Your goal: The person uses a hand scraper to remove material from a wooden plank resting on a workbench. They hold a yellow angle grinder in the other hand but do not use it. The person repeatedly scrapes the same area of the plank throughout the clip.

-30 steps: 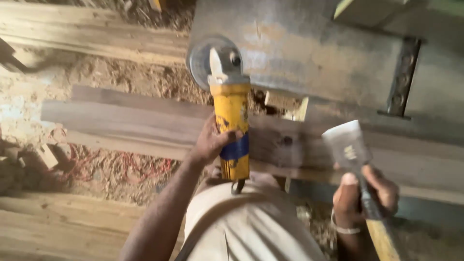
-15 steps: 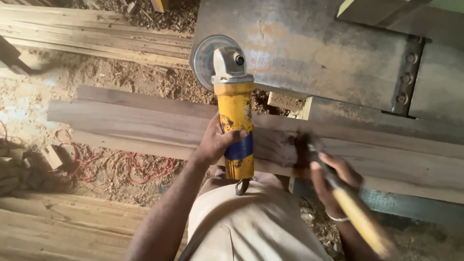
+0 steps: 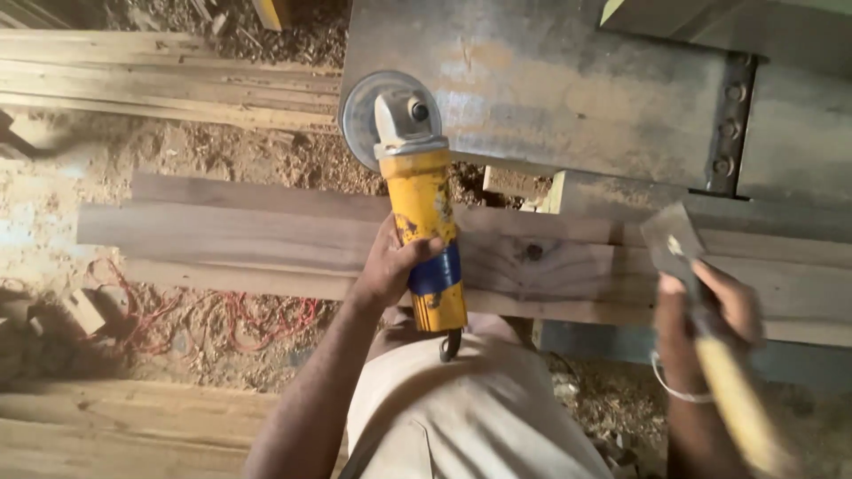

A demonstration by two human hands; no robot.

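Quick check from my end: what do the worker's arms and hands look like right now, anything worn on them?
Both forearms are bare, with no sleeves reaching into view and no gloves. The left hand wears nothing that shows. The right hand has a thin pale band looped round the wrist. Light beige clothing covers the body below the arms.

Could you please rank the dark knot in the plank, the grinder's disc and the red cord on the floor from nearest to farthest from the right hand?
1. Dark knot, just left of the right hand.
2. Grinder's disc, upper left.
3. Red cord, far left.
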